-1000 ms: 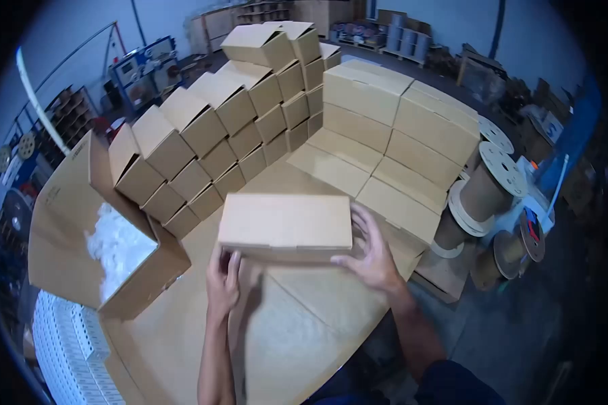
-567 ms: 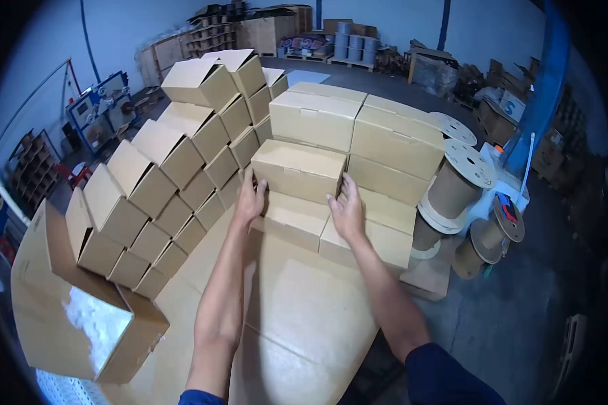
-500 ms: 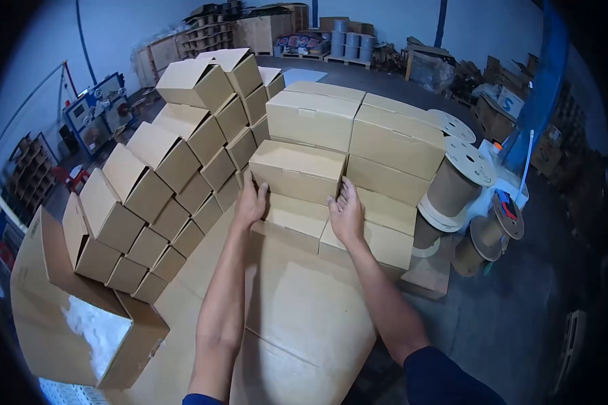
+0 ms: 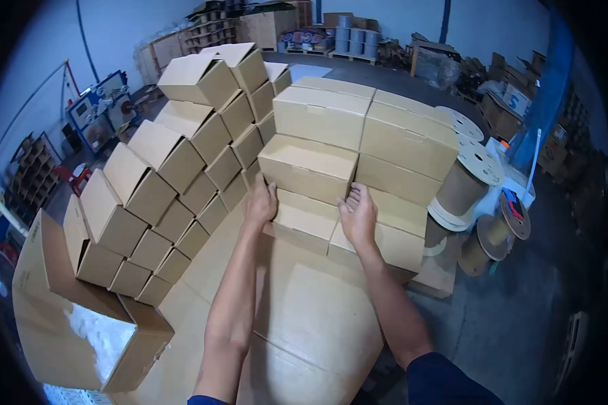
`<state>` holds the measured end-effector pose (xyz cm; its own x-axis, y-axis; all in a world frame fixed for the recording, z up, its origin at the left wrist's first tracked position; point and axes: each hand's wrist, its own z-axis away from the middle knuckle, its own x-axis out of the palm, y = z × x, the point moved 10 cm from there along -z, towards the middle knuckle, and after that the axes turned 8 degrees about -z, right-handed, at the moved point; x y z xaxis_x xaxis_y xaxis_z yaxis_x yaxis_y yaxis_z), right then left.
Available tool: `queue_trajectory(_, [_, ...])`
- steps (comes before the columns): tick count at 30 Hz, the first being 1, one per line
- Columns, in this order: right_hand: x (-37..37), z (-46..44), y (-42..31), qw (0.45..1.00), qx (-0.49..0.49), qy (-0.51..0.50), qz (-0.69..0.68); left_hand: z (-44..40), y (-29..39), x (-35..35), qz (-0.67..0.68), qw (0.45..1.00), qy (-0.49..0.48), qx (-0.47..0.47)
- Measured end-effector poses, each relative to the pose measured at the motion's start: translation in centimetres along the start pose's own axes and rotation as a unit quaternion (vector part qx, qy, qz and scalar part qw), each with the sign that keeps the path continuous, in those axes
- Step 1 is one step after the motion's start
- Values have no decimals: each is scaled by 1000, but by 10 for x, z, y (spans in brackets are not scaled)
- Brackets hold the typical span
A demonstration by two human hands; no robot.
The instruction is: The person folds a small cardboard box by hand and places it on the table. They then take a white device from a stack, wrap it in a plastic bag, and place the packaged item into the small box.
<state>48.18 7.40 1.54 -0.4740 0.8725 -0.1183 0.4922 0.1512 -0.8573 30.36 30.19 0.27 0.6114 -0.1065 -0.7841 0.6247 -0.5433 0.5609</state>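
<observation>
A closed cardboard box rests level on the lower row of boxes in the middle, against the taller stack behind. My left hand is at its left end, the fingers partly hidden behind the corner. On the other side, my right hand has its fingers curled against the box's lower right corner. Both hands grip the box from its two ends. Beneath it lie a lower left box and a lower right box. Directly behind stands a taller box.
At left rises a slanted stack of boxes with loose lids. An open carton with white plastic stands in front of it. Large cable spools stand on the right, beside a blue post. Brown cardboard sheeting covers the near surface.
The view has shifted slightly, moving the scene to the right. The dark gap at the box's right end looks narrower. My right fingers are more curled; both hands stay at the box.
</observation>
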Motion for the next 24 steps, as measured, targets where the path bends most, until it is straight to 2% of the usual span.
queue_trajectory(1, [-1, 1, -6, 1000, -15, 0, 10, 0, -2, 2, 2, 1000, -6, -1])
queue_trajectory(2, [-2, 3, -8, 1000, -12, 11, -4, 1, 0, -2, 4, 997, 64, 53])
queue_trajectory(3, [-10, 5, -28, 997, -24, 49, 47, 5, 2, -5, 4, 985, 135, 109])
queue_trajectory(4, [-16, 8, -42, 992, -62, 74, 81, 24, 21, -33, -32, 982, 164, 89])
queue_trajectory(5, [-23, 12, -55, 984, -98, 98, 115, 35, 40, -60, -15, 984, 143, 104])
queue_trajectory(7, [-17, 18, -85, 978, -163, 72, 105, 46, 74, -112, 19, 986, 100, 135])
queue_trajectory(8, [-13, 21, -101, 974, -194, 61, 100, 45, 85, -144, 55, 972, 156, 167])
queue_trajectory(9, [-1, 17, -116, 977, -204, 25, 57, 38, 90, -166, 92, 976, 136, 145])
queue_trajectory(11, [32, 4, -155, 974, -220, -43, -29, 23, 101, -217, 88, 961, 202, 170])
queue_trajectory(12, [50, -5, -180, 964, -255, -68, -39, 1, 92, -228, 103, 964, 200, 144])
queue_trajectory(15, [114, -51, -225, 950, -263, -133, -105, -58, 66, -256, 144, 974, 173, 38])
queue_trajectory(16, [137, -70, -238, 948, -261, -158, -90, -72, 61, -265, 131, 975, 180, 13])
queue_trajectory(17, [159, -89, -246, 941, -296, -143, -82, -100, 44, -266, 175, 967, 186, -23])
queue_trajectory(18, [179, -110, -255, 942, -305, -132, -50, -84, 59, -273, 275, 941, 195, -19])
queue_trajectory(20, [225, -151, -254, 946, -291, -141, -3, -140, 6, -250, 453, 879, 56, -139])
queue_trajectory(22, [260, -172, -255, 949, -256, -177, 53, -134, 22, -255, 491, 863, 61, -101])
queue_trajectory(24, [284, -184, -249, 951, -202, -212, 96, -128, 25, -256, 496, 859, 49, -116])
